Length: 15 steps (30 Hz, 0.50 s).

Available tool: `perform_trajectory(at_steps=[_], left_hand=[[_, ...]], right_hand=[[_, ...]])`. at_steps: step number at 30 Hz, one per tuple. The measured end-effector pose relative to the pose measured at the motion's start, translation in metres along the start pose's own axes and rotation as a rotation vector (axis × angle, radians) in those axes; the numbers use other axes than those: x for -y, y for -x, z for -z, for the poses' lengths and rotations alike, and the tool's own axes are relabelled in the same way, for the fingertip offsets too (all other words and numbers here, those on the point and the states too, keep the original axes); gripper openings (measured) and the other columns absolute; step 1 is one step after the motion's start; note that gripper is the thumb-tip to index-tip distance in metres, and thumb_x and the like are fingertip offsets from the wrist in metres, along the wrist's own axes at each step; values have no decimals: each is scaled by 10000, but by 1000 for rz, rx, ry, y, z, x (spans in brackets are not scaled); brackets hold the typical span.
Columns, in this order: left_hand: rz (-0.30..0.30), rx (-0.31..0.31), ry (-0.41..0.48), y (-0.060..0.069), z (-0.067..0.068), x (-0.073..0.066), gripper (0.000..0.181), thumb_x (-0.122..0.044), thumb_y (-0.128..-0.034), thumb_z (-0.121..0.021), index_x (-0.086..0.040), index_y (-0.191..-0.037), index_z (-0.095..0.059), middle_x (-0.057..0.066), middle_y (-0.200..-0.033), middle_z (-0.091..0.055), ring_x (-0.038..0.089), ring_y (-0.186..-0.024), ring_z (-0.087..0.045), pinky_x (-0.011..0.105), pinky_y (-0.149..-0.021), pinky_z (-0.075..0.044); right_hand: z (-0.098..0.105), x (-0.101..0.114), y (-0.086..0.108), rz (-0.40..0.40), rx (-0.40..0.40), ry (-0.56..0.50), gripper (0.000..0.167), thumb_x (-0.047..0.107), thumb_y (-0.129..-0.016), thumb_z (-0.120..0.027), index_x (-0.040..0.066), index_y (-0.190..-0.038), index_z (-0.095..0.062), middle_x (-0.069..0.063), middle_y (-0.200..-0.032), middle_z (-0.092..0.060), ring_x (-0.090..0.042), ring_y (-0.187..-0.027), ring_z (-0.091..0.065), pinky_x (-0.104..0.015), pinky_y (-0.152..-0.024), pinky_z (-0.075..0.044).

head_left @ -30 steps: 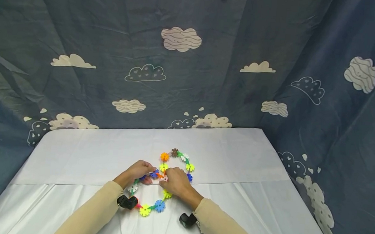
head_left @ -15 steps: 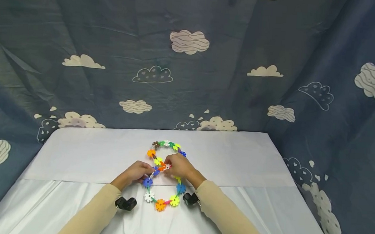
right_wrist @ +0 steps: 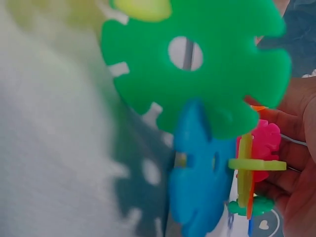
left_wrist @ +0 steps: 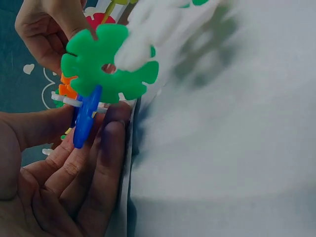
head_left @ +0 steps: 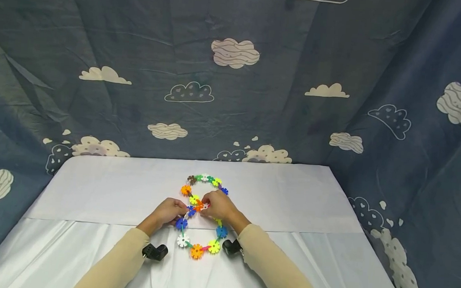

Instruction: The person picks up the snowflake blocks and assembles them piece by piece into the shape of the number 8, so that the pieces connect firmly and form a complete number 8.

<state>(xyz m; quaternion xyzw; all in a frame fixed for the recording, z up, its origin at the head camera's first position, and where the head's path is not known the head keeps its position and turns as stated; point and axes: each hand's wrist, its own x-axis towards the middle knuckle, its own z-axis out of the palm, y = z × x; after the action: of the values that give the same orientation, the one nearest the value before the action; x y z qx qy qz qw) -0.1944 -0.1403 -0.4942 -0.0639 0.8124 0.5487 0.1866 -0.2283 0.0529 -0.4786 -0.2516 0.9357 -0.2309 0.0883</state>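
Note:
A chain of flower-shaped interlocking discs lies between my hands in a figure eight of two loops, one above the other. In the head view my left hand [head_left: 167,210] pinches the chain by a blue disc [head_left: 191,210] left of where the loops meet. My right hand [head_left: 220,207] grips the same crossing from the right, beside a white disc [head_left: 205,207] and an orange disc [head_left: 199,205]. Up close in the left wrist view, thumb and fingers hold a blue disc [left_wrist: 86,121] below a green disc [left_wrist: 84,64]. The right fingers curl by a pink disc [right_wrist: 267,140], partly hidden.
A white cloth [head_left: 290,200] covers the table, with a seam across it. Behind and to the right hangs a dark curtain [head_left: 256,114] with cloud prints. Black wrist cameras sit on both sleeves [head_left: 270,265].
The figure eight has turned, its lower loop swinging right and its upper loop left. My right hand has shifted slightly up and right. Over the last half second both hands barely move.

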Motion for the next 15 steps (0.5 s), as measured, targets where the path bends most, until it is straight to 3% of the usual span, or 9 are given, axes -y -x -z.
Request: perform_trajectory(at_steps=[8, 15], left_hand=[[18, -23, -46, -2, 1, 0, 101, -100, -891, -655, -2, -914, -646, 26, -758, -600, 109, -630, -534, 216, -502, -464], [21, -37, -94, -2, 3, -2, 94, -98, -878, -684, -6, -855, -681, 11, -735, -613, 97, -609, -530, 208, -500, -471]], right_hand=[[-4, -1, 2, -47, -1, -28, 310, 228, -795, -801, 45, -1032, -723, -26, -972, -700, -136, -871, -597, -294, -852, -517], [-6, -3, 2, -29, -26, 3, 323, 247, -796, -797, 52, -1041, -718, -23, -986, -684, -171, -929, -595, -328, -900, -492]])
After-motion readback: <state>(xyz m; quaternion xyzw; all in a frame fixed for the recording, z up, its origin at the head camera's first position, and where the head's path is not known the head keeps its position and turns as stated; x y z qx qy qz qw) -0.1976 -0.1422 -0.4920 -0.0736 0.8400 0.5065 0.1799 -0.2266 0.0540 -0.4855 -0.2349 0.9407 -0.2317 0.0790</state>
